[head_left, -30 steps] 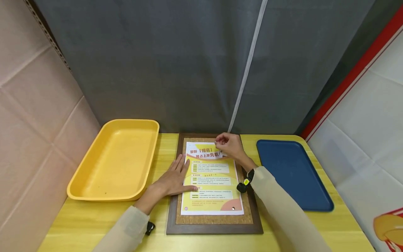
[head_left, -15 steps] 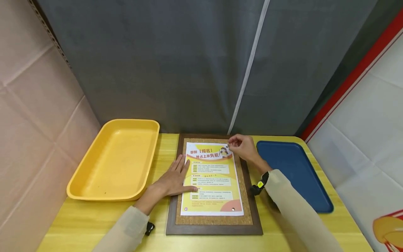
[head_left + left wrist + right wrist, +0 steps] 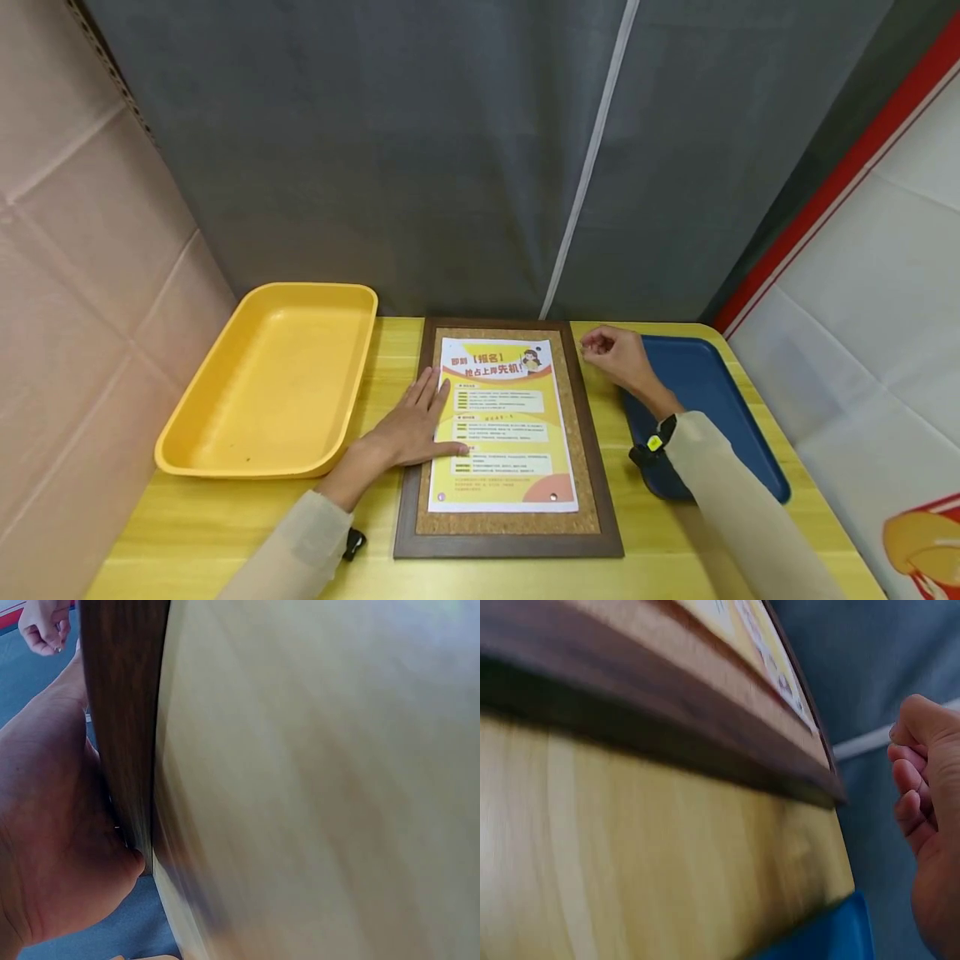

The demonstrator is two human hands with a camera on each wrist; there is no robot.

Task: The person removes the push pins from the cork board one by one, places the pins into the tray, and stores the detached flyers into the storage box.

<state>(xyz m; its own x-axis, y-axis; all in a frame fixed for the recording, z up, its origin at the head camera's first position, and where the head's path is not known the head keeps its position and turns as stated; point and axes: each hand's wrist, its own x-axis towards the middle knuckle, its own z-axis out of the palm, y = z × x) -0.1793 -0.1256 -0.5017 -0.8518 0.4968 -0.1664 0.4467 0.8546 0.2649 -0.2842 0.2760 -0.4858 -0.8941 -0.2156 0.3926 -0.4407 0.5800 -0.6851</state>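
Flyer (image 3: 501, 423): yellow and white printed sheet, lay flat on the cork face of the board (image 3: 508, 533), a dark-framed corkboard at the middle of the counter (image 3: 225, 533). A small pin (image 3: 553, 497) showed at the flyer's lower right corner; a second mark at the lower left corner was too small to name. No pin was visible along the flyer's top edge, so the top looked already freed and the bottom not yet.

Left hand (image 3: 411, 427): fingers straight, laid flat across the board's left frame and the flyer's left edge, pressing it down.

Right hand (image 3: 617, 353): off the board, just right of its upper right corner, above the near edge of the blue tray (image 3: 720, 392). Fingers curled with fingertips together, as if pinching something small; whether it held a pin could not be told.

Yellow tray (image 3: 273, 379): left of the board, near it.

Backdrop: grey curtain (image 3: 420, 150) behind the board; cardboard wall (image 3: 82, 250) to the far left.
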